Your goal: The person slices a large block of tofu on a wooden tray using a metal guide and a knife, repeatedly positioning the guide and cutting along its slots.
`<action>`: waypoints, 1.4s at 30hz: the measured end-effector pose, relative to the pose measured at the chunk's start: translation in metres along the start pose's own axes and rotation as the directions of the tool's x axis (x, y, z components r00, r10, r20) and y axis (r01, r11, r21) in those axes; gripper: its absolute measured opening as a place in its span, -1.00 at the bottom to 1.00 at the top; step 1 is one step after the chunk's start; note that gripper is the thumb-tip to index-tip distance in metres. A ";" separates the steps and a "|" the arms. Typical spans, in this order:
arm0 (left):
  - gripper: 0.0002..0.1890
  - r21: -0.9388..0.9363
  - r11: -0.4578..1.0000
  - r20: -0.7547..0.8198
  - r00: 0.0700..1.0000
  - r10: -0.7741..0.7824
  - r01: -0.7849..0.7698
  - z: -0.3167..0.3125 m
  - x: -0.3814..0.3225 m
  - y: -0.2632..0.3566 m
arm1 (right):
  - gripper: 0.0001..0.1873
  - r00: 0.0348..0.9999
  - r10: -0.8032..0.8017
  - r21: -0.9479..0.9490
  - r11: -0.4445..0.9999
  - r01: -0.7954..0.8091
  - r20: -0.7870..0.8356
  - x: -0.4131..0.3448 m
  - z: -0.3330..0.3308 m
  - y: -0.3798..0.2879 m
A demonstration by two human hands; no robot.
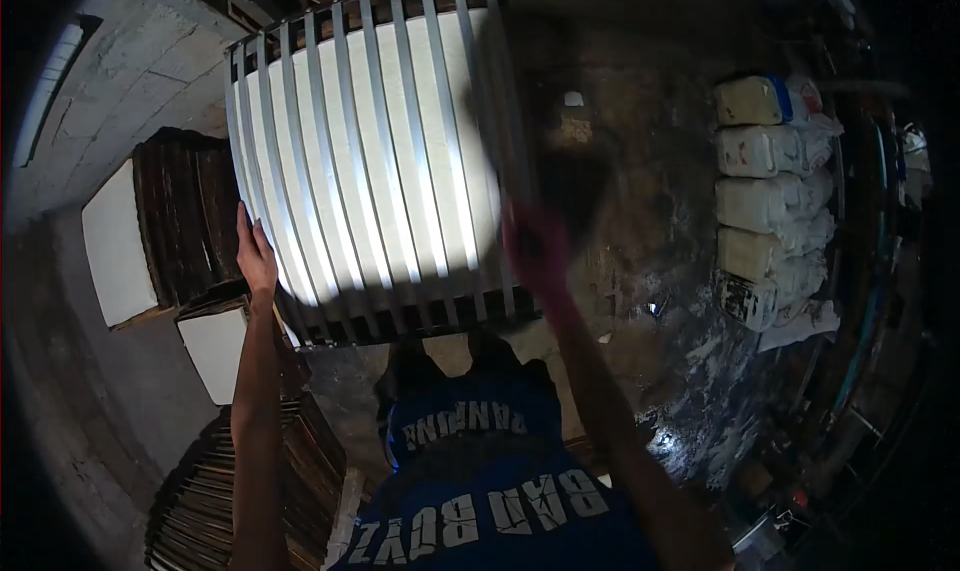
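Observation:
A large rack of flat metal slats [388, 147] lies before me, over a bright white sheet or slab [367, 196]. Dark material shows at the near and far ends under the slats. My left hand [256, 254] steadies the rack's left edge, fingers straight along the side and thumb toward the slats. At the right edge is my right hand [538, 245], motion-blurred and partly in shadow; its fingers look bent, and their contact with the rack is unclear.
Dark stacks [187, 222] with white faces stand at left, beside a pale wall [176, 53]. A ridged dark stack [225, 488] is at lower left. Several whitish jugs [750, 203] line the right side of the stained floor [637, 218]. Small clutter lies at lower right.

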State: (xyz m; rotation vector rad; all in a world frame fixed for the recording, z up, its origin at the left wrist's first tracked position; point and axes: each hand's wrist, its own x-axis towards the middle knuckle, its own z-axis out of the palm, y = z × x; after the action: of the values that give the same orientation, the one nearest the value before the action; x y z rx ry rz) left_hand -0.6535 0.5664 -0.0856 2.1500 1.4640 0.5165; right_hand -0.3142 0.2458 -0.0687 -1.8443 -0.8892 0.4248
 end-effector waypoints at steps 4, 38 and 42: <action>-0.44 -0.006 1.000 -0.042 0.999 -0.022 0.022 0.005 -0.005 0.016 | -0.59 0.984 0.096 -0.250 0.967 -0.056 0.152 -0.148 -0.086 -0.052; -0.44 -0.463 0.876 0.115 0.989 -0.092 0.136 -0.048 -0.231 0.021 | -0.52 0.650 0.085 -0.378 0.867 0.326 0.755 0.036 -0.080 -0.255; -0.60 0.185 0.676 0.454 0.549 -0.702 0.713 -0.012 -0.407 -0.194 | -0.64 0.723 0.000 -0.304 0.907 0.291 0.690 -0.097 0.091 -0.082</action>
State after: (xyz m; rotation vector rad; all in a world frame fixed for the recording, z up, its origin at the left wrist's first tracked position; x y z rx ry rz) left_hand -0.9504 0.2477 -0.2038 1.3003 1.8045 -0.3102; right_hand -0.4687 0.2507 -0.0444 -1.9718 -1.7271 0.9104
